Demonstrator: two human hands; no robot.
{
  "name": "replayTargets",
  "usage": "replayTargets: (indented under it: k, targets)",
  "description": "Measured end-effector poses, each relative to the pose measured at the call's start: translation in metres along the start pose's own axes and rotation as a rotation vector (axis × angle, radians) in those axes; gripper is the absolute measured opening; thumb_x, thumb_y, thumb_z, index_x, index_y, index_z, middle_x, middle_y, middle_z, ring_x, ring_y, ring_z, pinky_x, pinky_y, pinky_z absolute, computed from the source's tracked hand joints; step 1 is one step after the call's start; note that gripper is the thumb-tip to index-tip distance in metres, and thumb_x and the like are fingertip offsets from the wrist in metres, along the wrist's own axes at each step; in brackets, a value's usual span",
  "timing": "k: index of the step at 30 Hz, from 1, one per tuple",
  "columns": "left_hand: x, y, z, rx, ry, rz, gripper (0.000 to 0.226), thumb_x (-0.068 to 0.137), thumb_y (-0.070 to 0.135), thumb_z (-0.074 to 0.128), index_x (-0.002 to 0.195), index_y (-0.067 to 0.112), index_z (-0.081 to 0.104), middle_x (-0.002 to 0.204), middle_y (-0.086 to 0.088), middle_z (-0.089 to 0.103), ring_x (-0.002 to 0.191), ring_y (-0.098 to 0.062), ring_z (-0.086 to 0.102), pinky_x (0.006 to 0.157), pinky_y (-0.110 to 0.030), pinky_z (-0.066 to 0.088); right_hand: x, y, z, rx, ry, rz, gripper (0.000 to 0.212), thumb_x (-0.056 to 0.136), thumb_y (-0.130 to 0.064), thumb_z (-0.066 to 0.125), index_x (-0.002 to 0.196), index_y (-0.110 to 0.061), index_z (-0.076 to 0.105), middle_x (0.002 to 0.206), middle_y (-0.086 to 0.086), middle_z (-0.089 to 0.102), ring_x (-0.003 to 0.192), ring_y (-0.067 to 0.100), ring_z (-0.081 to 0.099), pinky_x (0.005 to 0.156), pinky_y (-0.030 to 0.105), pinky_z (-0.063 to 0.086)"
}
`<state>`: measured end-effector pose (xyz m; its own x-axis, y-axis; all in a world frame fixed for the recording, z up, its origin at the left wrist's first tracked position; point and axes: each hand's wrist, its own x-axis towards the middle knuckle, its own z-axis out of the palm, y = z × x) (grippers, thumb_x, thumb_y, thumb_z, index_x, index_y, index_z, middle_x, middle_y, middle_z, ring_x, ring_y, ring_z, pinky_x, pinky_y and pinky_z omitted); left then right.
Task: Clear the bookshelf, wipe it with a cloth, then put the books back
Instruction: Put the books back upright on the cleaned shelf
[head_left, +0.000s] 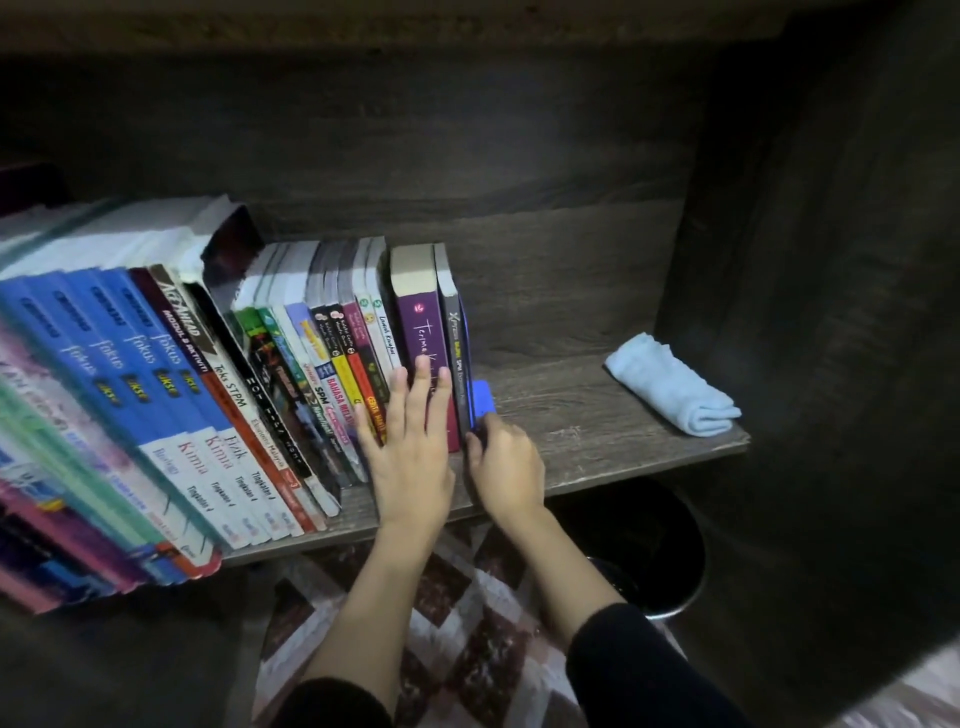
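The bookend (480, 397) stands on the shelf (597, 441), touching the right end of the row of books (260, 364). The books fill the shelf left of the bookend. The left hand (410, 447) lies on the spines just left of it; the right hand (506, 467) holds its base from the front. The cloth (675, 387) lies well right of the bookend. A bin (649, 545) stands below it, right of a rug (457, 649).
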<state>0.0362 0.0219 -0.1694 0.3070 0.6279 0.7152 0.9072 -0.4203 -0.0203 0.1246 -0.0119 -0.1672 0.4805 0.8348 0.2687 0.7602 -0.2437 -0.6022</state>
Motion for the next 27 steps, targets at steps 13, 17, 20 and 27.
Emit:
replayTargets:
  k: [13,17,20,27]
  targets:
    - [0.001,0.004,0.015,-0.003,0.009,-0.072,0.113,0.047,0.012,0.087,0.142,0.016,0.026,0.149,-0.003,0.024,0.144,-0.015,-0.017,0.11,-0.053,-0.015,0.004,0.002,-0.004,-0.019,-0.037,-0.017,0.022,0.093,-0.023,0.052,0.11,-0.01,0.058,0.108,0.013,0.065,0.104,0.031,0.058,0.085,0.037,0.044]
    - [-0.001,0.008,0.01,-0.097,0.057,-0.051,0.103,0.05,0.018,0.083,0.14,0.016,0.033,0.146,-0.004,0.029,0.145,-0.021,0.004,0.109,-0.06,-0.005,0.006,0.002,-0.011,-0.035,-0.106,-0.044,0.024,0.092,-0.021,0.052,0.113,-0.009,0.057,0.109,0.016,0.064,0.104,0.034,0.058,0.084,0.038,0.044]
    - [0.003,0.012,-0.004,-0.208,0.146,-0.105,0.07,0.059,0.01,0.061,0.128,0.017,0.05,0.139,-0.004,0.045,0.134,-0.023,0.029,0.106,-0.063,0.015,0.011,0.009,-0.022,0.017,-0.233,-0.041,0.035,0.085,-0.015,0.053,0.12,-0.015,0.06,0.115,0.016,0.066,0.107,0.034,0.059,0.087,0.036,0.047]
    - [0.029,0.036,-0.029,-0.5,0.457,-0.186,0.044,0.071,0.001,0.043,0.108,0.018,0.062,0.119,-0.001,0.06,0.112,-0.019,0.046,0.087,-0.038,0.027,0.017,0.039,-0.066,0.21,-0.06,-0.01,0.043,0.083,0.004,0.046,0.118,-0.011,0.066,0.117,0.01,0.068,0.114,0.025,0.059,0.098,0.029,0.042]
